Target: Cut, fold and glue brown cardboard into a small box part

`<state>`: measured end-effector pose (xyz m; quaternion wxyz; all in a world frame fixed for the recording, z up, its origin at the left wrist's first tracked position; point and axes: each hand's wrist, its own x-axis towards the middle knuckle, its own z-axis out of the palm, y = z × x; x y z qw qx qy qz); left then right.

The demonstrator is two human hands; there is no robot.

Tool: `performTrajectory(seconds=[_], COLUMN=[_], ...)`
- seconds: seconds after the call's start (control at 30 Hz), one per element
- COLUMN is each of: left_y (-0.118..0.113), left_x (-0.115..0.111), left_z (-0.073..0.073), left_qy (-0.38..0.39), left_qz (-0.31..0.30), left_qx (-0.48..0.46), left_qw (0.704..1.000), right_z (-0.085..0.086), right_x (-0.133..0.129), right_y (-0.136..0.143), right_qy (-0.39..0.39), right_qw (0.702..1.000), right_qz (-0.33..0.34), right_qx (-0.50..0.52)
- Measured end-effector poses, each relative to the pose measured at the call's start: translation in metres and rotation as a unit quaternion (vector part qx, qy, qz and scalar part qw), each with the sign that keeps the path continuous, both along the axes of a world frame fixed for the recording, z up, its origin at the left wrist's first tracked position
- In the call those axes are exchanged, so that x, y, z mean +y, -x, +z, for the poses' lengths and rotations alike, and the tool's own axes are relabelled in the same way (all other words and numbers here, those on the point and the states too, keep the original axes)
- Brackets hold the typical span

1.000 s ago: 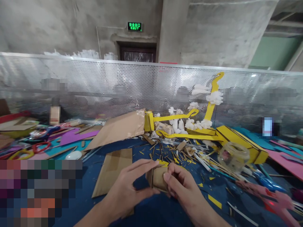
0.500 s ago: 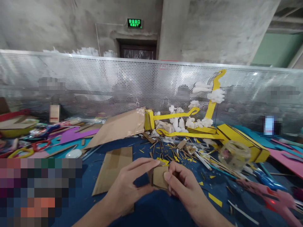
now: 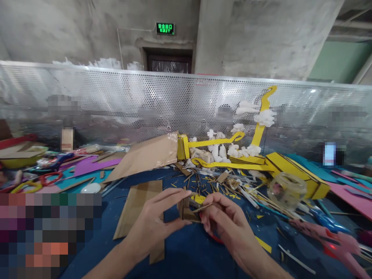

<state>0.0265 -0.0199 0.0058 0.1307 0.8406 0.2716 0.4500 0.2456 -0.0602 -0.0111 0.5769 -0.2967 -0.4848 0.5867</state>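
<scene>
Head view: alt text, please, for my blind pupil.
The left hand holds a small cardboard box; the right hand pinches a cardboard piece by it, above a blue table littered with scraps. A pink glue gun lies right.

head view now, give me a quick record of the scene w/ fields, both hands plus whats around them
left hand: thumb and fingers grip a small angular brown cardboard form
right hand: pinches a thin brown cardboard piece, seen nearly edge-on
surface: dark blue table cover
left of hands: flat brown cardboard sheet
right of hands: clear round container, pink glue gun with a red light
beyond hands: long yellow box-shaped piece, brown and yellow scraps
backdrop: perforated silver metal panel
unclear: whether the two held pieces join
</scene>
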Motion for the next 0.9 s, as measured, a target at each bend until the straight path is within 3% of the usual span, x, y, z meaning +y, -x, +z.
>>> performTrajectory(seconds=[0.07, 0.23, 0.43, 0.63, 0.9], left_y=[0.0, 0.001, 0.004, -0.003, -0.007], left_x=[0.0, -0.001, 0.002, -0.001, -0.004], left_z=[0.001, 0.001, -0.005, -0.009, -0.008], left_qy=[0.002, 0.005, -0.016, -0.035, -0.009], left_qz=[0.016, 0.018, 0.002, -0.033, -0.016], left_qx=[-0.006, 0.003, 0.02, 0.034, 0.009], left_qw=[1.0, 1.0, 1.0, 0.998, 1.0], right_z=[0.001, 0.002, -0.002, 0.001, -0.008], right_x=[0.0, 0.001, 0.003, 0.0, 0.003], right_y=[-0.001, 0.0, 0.0, 0.006, 0.006], right_qy=[0.002, 0.003, 0.03, 0.008, 0.019], right_qw=[1.0, 0.996, 0.994, 0.989, 0.993], right_qz=[-0.011, -0.07, -0.053, -0.066, -0.05], right_qx=[0.024, -0.049, -0.093, -0.13, -0.109])
